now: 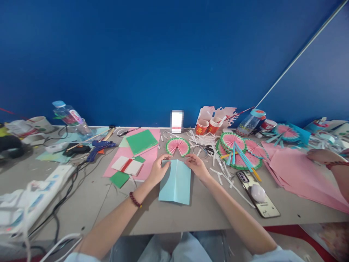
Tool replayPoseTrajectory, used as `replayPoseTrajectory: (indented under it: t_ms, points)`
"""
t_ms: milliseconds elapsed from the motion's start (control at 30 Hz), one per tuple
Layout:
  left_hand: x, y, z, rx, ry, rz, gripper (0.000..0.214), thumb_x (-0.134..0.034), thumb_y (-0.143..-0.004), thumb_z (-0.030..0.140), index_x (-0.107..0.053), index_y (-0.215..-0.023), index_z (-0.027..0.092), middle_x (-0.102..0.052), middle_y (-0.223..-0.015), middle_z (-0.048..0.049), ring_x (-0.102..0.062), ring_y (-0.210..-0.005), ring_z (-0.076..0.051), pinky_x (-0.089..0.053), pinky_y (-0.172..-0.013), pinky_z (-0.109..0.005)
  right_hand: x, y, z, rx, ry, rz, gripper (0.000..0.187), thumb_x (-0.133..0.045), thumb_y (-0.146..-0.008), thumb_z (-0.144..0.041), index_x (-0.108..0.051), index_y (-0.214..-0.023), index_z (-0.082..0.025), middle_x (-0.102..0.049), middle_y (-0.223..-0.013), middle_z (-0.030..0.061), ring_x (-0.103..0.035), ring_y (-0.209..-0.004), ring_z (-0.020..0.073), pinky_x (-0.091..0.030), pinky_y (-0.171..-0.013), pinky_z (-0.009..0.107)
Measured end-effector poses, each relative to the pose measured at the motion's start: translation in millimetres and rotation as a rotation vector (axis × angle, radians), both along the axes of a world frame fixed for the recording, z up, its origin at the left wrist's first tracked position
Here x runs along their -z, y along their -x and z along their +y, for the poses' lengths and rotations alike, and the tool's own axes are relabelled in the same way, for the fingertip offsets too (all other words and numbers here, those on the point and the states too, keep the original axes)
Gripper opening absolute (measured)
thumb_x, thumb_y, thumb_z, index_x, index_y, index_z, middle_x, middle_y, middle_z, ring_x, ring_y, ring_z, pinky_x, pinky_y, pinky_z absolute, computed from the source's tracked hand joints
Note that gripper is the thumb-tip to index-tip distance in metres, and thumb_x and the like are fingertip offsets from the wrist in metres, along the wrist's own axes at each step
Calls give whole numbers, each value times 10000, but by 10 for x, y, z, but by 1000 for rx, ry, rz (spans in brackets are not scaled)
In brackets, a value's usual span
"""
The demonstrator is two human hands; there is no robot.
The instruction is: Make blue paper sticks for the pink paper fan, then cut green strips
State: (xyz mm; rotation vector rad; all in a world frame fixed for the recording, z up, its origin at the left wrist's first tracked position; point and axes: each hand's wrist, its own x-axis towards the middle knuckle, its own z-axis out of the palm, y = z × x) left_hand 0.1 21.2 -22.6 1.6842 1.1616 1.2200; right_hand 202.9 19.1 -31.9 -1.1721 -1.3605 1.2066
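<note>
A round pleated paper fan (177, 145), pink with a green-and-white rim, stands spread with a gap at its lower middle. My left hand (160, 169) is closed at the fan's lower left end, fingertips curled against it. At the lower right end, my right hand (197, 166) pinches the other edge. Just below lies a light blue sheet of paper (175, 185) with a crease down its middle; its far edge reaches under my fingers. Whether my thumbs also touch the sheet is hard to tell.
Pink and green paper (142, 141) lies left, beyond cables and a power strip (46, 196). Finished watermelon fans (240, 149), paper scraps, scissors (209, 150) and a phone (257, 194) are right. A phone screen (177, 121) stands behind. Another person's hand (321, 155) rests on pink sheets.
</note>
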Motion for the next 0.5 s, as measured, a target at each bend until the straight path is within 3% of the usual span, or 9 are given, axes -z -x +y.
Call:
replayPoseTrajectory:
  t_ms: [100, 200, 300, 500]
  points:
    - [46, -1, -29, -15, -213, 342, 254, -458, -802, 83, -608, -975, 193, -601, -990, -55, -561, -969, -187, -442, -872, -338, 24, -25, 13, 112, -257, -366, 224, -504, -791, -197, -580, -1000, -167, -603, -851, 51, -566, -806, 186, -453, -729, 310]
    - [67, -47, -123, -34, -327, 683, 281, -462, -809, 87, -615, -1016, 200, -592, -1089, -79, -518, -1070, -242, -423, -905, -408, 2, 27, -55, 118, -472, -705, 259, -461, -803, -136, -603, -1016, -172, -601, -1027, 102, -517, -1018, 243, -405, -895, 397]
    - [101, -111, -220, -11, -383, 839, 330, -422, -856, 133, -566, -1150, 171, -566, -1200, -104, -478, -1154, -249, -413, -942, -407, 6, 107, -134, 31, -529, -886, 319, -429, -830, -117, -595, -1094, -177, -587, -1123, 108, -490, -1087, 247, -383, -947, 415]
    - [211, -181, -299, 27, -411, 1009, 408, -354, -908, 228, -476, -1273, 94, -510, -1320, -144, -444, -1231, -252, -376, -1011, -419, 116, 175, -182, -107, -512, -1022, 410, -379, -876, -152, -516, -1261, -144, -511, -1309, 113, -431, -1221, 227, -364, -1021, 397]
